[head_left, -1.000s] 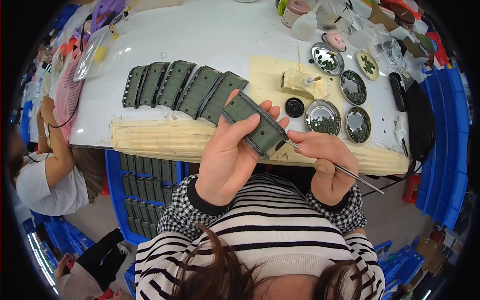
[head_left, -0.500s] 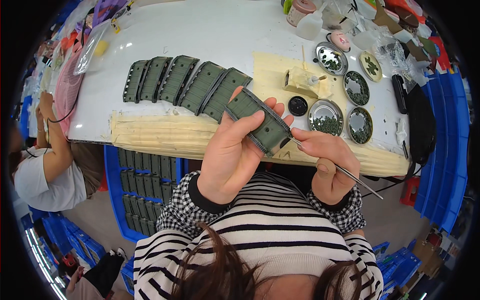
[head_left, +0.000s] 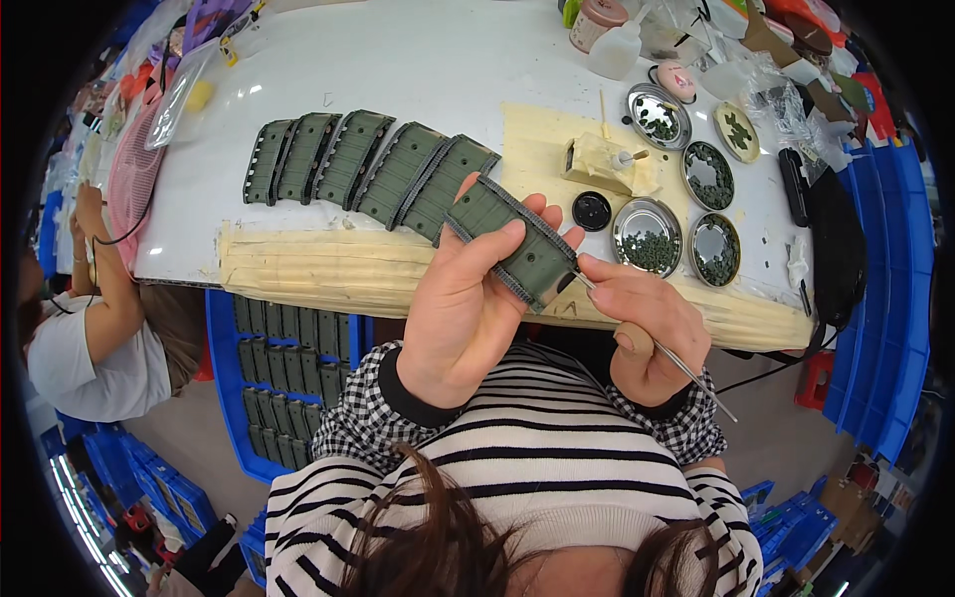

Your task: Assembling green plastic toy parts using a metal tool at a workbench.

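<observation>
Up close, the left hand grips a green ribbed plastic piece above the tabletop edge, while the right hand pinches a thin metal tool, its tip touching the piece's lower end; five matching green pieces lie in a row beyond

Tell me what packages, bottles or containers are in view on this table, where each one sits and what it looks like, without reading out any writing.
Clear plastic bag: far left of the table, flat, a yellow item inside.
White squeeze bottle: far edge, right of centre, small and translucent.
Pink-lidded jar: behind that bottle, round.
Round metal tins: right side, five shallow silver dishes holding small dark green pieces.
Crumpled clear wrapping: far right corner.
No screens or signs.
</observation>
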`<state>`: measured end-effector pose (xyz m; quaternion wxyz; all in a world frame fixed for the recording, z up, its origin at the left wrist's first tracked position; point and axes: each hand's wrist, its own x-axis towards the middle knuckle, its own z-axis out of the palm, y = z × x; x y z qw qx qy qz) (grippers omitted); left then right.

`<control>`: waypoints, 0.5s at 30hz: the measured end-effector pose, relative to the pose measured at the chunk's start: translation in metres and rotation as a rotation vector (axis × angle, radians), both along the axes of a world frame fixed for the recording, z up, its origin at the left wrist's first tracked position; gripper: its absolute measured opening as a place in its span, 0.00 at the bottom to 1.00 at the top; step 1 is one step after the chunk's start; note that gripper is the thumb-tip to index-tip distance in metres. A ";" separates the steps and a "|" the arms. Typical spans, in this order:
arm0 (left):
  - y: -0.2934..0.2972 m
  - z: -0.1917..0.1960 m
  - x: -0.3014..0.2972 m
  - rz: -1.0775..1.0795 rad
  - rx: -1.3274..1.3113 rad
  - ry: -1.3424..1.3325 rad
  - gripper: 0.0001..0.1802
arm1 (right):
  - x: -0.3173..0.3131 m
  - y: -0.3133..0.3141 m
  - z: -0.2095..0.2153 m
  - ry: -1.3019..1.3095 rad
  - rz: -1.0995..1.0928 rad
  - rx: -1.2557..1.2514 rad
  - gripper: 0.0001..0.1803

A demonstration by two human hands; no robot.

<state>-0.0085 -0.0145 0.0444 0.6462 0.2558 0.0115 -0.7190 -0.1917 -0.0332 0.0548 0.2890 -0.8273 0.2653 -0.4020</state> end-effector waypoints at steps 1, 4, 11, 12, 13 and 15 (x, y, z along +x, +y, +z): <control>0.000 0.000 0.000 0.002 0.008 0.007 0.32 | 0.000 0.000 0.000 0.011 0.006 -0.012 0.16; 0.000 0.001 0.001 0.006 0.028 0.014 0.29 | -0.001 -0.001 -0.001 0.016 0.039 -0.063 0.17; 0.001 -0.001 0.003 -0.003 0.032 0.050 0.21 | -0.002 -0.004 -0.004 0.015 0.082 -0.093 0.19; 0.002 -0.001 0.003 -0.006 0.024 0.059 0.20 | -0.002 -0.005 -0.003 0.019 0.091 -0.095 0.19; 0.002 -0.001 0.003 -0.007 0.029 0.057 0.20 | -0.003 -0.005 -0.003 0.022 0.100 -0.097 0.20; 0.001 -0.001 0.003 -0.008 0.039 0.053 0.19 | -0.003 -0.006 -0.004 0.025 0.103 -0.104 0.19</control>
